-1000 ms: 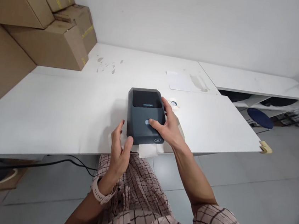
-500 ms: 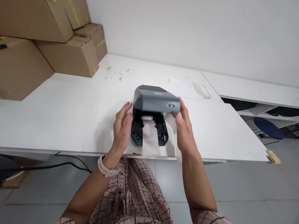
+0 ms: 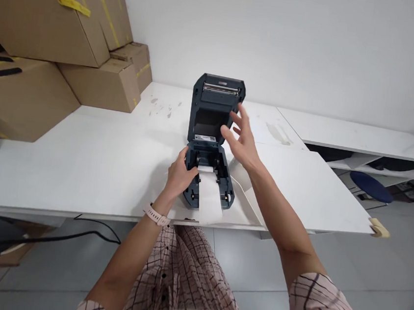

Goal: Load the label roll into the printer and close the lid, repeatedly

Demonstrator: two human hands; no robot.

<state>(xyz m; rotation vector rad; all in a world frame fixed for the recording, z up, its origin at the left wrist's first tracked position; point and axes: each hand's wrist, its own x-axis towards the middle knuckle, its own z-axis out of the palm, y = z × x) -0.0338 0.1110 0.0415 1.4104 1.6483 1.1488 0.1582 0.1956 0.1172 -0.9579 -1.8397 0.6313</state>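
A dark grey label printer (image 3: 189,194) stands near the front edge of the white table, its lid (image 3: 216,104) swung up and back. From the small roll inside, a white paper strip (image 3: 210,197) runs forward over the printer's front. My left hand (image 3: 180,174) grips the left side of the base, thumb over the rim and fingers outside. Beside the raised lid's right edge, my right hand (image 3: 243,139) is open with fingers spread; whether a fingertip touches the lid I cannot tell.
Taped cardboard boxes (image 3: 99,82) are stacked at the back left against the wall. White paper (image 3: 257,130) lies behind the printer to the right. A blue stool (image 3: 371,186) stands beyond the table's right side. Black cables (image 3: 83,235) hang below the front edge.
The printer lid has gone from partly raised to fully upright, exposing the inside. My left hand has closed on the base's side; my right hand has moved up and come off the lid's front corner.
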